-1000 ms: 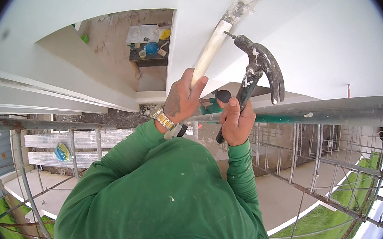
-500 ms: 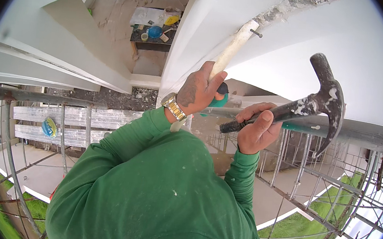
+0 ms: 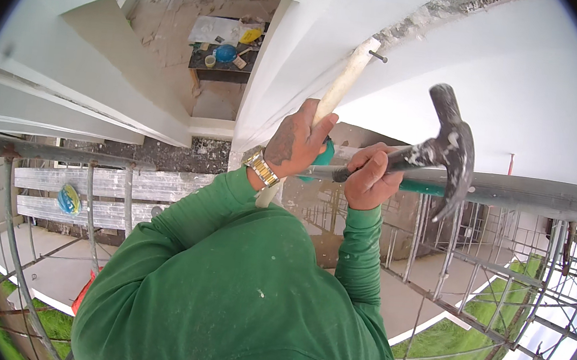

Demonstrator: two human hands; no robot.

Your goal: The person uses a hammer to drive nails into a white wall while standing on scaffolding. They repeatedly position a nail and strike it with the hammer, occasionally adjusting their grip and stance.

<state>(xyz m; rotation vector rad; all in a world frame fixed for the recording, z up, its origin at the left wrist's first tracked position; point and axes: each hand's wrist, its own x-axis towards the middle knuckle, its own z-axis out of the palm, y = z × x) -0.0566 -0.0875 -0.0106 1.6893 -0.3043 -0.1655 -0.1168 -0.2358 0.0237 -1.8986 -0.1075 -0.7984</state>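
My left hand, with a gold watch at the wrist, is closed around a pale wooden strip. A nail sticks out sideways near the strip's upper end, which lies by the rough, chipped groove in the white wall. Below the wrist, the strip's lower end shows against my green shirt. My right hand grips the handle of a black claw hammer spattered with white. The hammer's head stands to the right of the nail, apart from it.
A grey scaffold pipe runs across just beyond my hands. Metal planks with a blue and yellow object lie lower left. Through an opening, a dark table holds a blue helmet-like object and a cup. Scaffold frames and grass are lower right.
My right hand and the hammer have moved left, bringing the hammer's head nearer to the strip. My left hand keeps its hold on the strip; the view has shifted slightly.
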